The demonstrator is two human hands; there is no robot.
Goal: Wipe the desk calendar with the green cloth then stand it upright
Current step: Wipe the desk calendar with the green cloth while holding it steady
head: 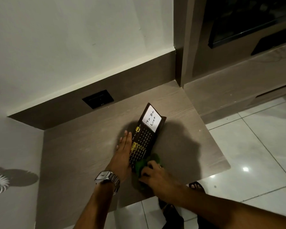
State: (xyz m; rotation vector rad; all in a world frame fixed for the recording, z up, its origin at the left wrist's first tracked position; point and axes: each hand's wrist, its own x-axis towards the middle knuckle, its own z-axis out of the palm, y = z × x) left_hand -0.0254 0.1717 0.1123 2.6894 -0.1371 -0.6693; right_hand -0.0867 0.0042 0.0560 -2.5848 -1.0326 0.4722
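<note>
A dark desk calendar [146,134] lies on the wooden desk [82,146], with a white "To Do List" card at its far end and yellow markings near its middle. My left hand [123,149] rests flat along the calendar's left edge, fingers straight, a metal watch on the wrist. My right hand [153,175] grips a bunched green cloth [146,162] and presses it on the calendar's near end. The cloth hides the calendar's near corner.
A black wall socket plate [98,99] sits in the dark back panel behind the desk. The desk's front edge runs just below my hands, with white floor tiles [257,146] to the right. A dark screen [248,22] stands on a shelf at upper right.
</note>
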